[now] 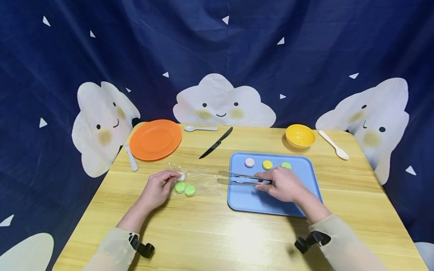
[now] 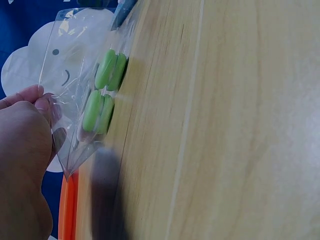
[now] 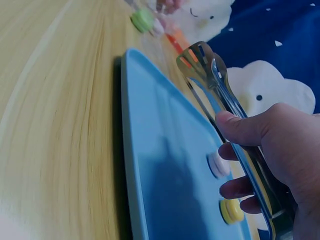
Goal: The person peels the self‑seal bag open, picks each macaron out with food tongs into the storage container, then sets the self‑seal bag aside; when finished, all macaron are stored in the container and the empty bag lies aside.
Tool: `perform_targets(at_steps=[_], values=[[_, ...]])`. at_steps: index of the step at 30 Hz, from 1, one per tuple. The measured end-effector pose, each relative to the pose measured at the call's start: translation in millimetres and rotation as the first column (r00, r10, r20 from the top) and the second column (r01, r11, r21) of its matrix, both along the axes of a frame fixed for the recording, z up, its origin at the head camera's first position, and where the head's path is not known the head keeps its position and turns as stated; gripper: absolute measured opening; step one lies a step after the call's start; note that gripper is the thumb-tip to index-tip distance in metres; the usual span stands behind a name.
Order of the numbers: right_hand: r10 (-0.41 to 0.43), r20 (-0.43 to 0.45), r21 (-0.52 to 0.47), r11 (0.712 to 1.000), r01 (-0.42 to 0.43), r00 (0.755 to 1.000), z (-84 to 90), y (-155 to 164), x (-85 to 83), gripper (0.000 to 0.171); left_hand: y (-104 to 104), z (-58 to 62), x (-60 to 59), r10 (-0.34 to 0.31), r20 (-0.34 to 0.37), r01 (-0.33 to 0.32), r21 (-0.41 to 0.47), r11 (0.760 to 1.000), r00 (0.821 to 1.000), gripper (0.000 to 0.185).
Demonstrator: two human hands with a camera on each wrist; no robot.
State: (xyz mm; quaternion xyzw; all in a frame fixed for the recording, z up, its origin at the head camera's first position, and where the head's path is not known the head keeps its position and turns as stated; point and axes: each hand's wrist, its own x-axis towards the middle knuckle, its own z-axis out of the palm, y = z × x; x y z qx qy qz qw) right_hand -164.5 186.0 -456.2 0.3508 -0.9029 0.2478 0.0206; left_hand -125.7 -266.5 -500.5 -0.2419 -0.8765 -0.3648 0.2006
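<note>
Perhaps pink macaron (image 2: 84, 134) inside bag (image 2: 70, 60)

Head view high and set back, facing down toward 12 o'clock over the table (image 1: 217, 226), left wrist view close and low, rolled sideways, on the bag (image 2: 75, 90), right wrist view close, skimming the tray (image 3: 150, 165), sharing tray and tongs (image 1: 237, 177) with head view.

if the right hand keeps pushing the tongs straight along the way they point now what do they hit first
Probably the clear plastic bag. The right hand grips the metal tongs, whose tips point left past the blue tray edge. The bag lies just beyond, pinched by the left hand, green macarons inside. Height above the table is unclear.
</note>
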Motion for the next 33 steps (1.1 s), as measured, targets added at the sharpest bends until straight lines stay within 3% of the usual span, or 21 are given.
perform_targets(at_steps=[8, 33], values=[[0.068, 0.015, -0.007, 0.998, -0.068, 0.998, -2.5, -27.7, -5.8, 0.028, 2.4, 0.8, 0.4, -0.007, 0.004, 0.007, 0.006, 1.000, 1.000, 0.034], [0.183, 0.154, 0.011, 0.982, -0.186, 0.971, -8.6, -95.3, -17.0, 0.044, 3.3, -3.5, -1.4, -0.033, -0.030, 0.034, 0.020, 0.999, 0.999, 0.034]])
